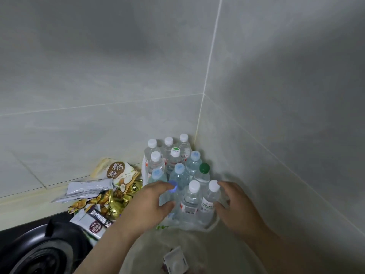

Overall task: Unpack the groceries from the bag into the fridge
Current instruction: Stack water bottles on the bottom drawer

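Both hands reach forward, palms down, into a cluster of water bottles (177, 175) packed upright in the corner where two tiled walls (276, 95) meet. The left hand (152, 202) comes in from the lower left with its fingers (167, 185) curled and slightly spread; the forefinger tip lies on the blue cap (173, 184) of the nearest left bottle and the thumb presses that bottle's side lower down, so the hand is closing around its neck. The right hand (235, 202) comes in from the lower right, fingers loosely spread and bent; its fingertips touch the white-capped bottle (210, 198) at the right front of the cluster, thumb low by the label, though whether it grips firmly cannot be told.

Beyond the fingertips the bottles stand cap to cap, touching, right up to the wall corner, so no room lies behind or to the right of them. Left of the left fingers a heap of snack packets (102, 194) lies on the table (19, 200), close to the bottles. Below that wrist is a black stove burner (39, 250). Between the forearms the thin white plastic bag (197, 240) lies slack and open under the front bottles, with a small white box (175, 262) inside.

The bottles are clear, with mostly white caps, some pale blue, one green (204, 168)
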### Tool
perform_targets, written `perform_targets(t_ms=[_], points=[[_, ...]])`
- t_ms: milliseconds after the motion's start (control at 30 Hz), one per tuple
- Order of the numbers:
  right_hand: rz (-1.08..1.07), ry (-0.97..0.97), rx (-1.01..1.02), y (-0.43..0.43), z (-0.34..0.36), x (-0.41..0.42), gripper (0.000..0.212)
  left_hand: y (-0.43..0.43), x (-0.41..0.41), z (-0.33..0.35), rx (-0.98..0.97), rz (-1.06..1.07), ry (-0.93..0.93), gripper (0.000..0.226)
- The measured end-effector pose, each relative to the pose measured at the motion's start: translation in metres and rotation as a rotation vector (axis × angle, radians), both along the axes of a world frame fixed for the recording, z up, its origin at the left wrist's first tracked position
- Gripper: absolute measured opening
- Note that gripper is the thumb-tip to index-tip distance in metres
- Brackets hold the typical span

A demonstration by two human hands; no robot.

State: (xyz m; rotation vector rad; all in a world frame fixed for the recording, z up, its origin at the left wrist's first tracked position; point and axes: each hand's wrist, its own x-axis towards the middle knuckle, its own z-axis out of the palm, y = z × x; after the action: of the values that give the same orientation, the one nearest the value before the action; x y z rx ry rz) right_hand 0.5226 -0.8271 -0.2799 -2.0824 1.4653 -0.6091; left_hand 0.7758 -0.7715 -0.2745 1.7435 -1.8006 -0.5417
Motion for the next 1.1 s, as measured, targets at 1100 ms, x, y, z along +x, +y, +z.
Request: perform_targets(t_ms=[1100], points=[[0.211, 0.048, -0.126, -0.153, 0.033, 0.116, 0.048, -0.142, 0.072, -0.002, -0.085, 0.298, 0.155, 0.04]])
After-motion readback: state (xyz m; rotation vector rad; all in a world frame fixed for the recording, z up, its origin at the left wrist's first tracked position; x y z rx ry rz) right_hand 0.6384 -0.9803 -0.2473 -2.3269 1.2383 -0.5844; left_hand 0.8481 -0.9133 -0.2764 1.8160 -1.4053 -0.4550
